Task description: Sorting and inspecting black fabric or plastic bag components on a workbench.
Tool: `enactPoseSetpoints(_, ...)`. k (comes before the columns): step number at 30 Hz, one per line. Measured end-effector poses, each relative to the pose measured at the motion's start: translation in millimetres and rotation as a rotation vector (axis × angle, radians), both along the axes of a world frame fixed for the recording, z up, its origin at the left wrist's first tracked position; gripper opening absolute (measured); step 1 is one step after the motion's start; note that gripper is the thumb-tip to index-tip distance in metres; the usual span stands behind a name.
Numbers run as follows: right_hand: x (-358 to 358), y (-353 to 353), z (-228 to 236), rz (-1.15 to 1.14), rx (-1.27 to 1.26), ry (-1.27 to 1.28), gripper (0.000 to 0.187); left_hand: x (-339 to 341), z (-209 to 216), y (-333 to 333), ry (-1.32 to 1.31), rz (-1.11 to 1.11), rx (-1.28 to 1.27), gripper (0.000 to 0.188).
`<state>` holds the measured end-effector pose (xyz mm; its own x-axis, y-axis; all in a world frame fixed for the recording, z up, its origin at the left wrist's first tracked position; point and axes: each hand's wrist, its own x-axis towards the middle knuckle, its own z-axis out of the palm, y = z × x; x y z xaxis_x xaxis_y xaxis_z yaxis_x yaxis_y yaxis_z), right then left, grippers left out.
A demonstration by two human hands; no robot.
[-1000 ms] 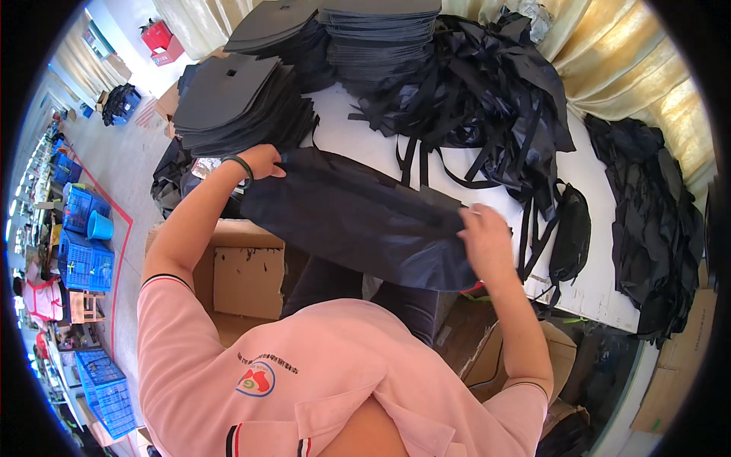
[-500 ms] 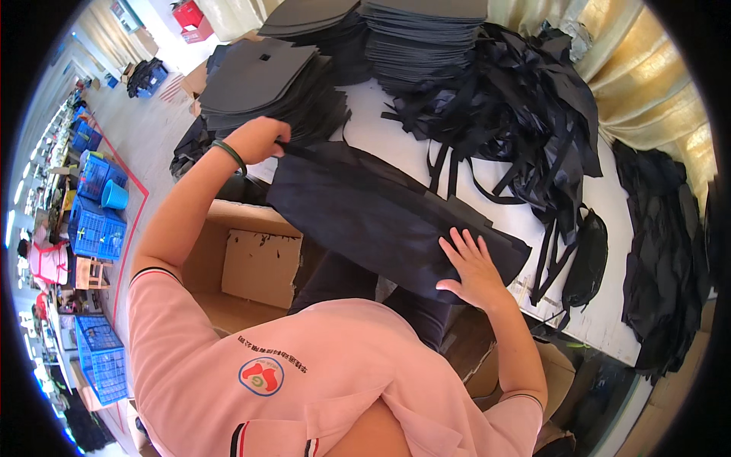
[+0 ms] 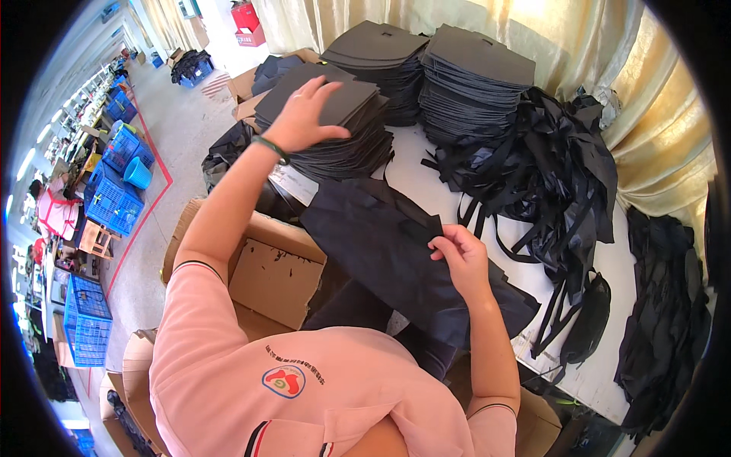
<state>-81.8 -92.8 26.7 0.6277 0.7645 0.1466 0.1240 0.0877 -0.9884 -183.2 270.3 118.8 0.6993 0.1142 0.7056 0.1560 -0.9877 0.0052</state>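
A cloth piece (image 3: 373, 240) lies over the near edge of the table (image 3: 411, 164). Behind it stand three stacks of sheets (image 3: 476, 84); right of these, a strap heap (image 3: 556, 160), with a curtain (image 3: 659, 99) beyond. Farther right lie a pouch (image 3: 588, 320), then a cloth pile (image 3: 662, 312). An open carton (image 3: 276, 282) sits left of the person's legs (image 3: 354, 308).

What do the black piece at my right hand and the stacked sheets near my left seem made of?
Black piece: probably thin synthetic fabric, faintly sheeny, creasing softly. Stacked sheets: perhaps foam or board, matte, the top one smooth.

Gold curtains (image 3: 662, 129) behind; grey floor (image 3: 179, 114), red line (image 3: 141, 238); strip lights (image 3: 27, 162) left.
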Motion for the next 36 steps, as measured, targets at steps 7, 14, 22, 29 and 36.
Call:
enactPoseSetpoints(7,6,0,-6,0.023,-0.041,0.081,0.016,-14,4,62,0.583,-0.056,-0.455,0.062)
enactPoseSetpoints(14,-2,11,-11,-0.038,-0.025,0.105,0.014,-18,0,67,0.487,-0.223,-0.513,0.045)
enactPoseSetpoints(22,15,19,6,-0.456,0.174,-0.353,0.007,-54,61,-115,0.06,-0.351,-0.708,0.019)
enactPoseSetpoints(29,16,20,10,-0.458,0.229,-0.237,0.005,-48,45,-160,0.315,-0.698,-0.546,0.041)
enactPoseSetpoints(36,23,-2,2,-0.43,0.312,-0.677,0.007,-25,28,-156,0.699,-1.243,-0.53,0.052)
